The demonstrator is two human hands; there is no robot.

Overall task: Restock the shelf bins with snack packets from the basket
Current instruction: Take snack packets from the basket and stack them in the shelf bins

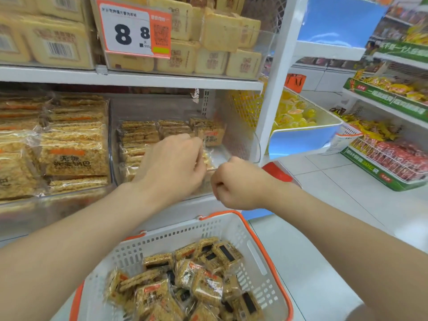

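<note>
- Head view, looking down at a shop shelf: shows the left hand (171, 163) stretched into a clear shelf bin (243, 140) on the lower shelf level.
- Has its fingers curled round the edge of a snack packet (207, 158), pinching it upright near the bin's right front part, over bare bin floor.
- Shows the right hand (234, 184) just right of the left one, at the bin's front lip, clenched into a fist with nothing visible inside it.
- Finds more stocked packets (139, 133) stacked along the back and left of the same bin, with one labelled packet (212, 135) leaning at the back right.
- Places a fuller neighbouring bin (69, 147) to the left, packed with the same kind of grain snack in clear wrap.
- Puts the basket (254, 246), white with an orange rim, below the hands and in front of the shelf, between both forearms.
- Holds a loose pile of basket packets (190, 281) on its bottom, some label up, some showing a dark strip.
- Above, shows an orange-and-white price tag (135, 31) reading 8.8, clipped before pale square packs (220, 31) on the upper shelf.
- To the right, takes in a blue-fronted tray (301, 140) of yellow sweets and another rack (379, 176) across a pale tiled floor (347, 181).
</note>
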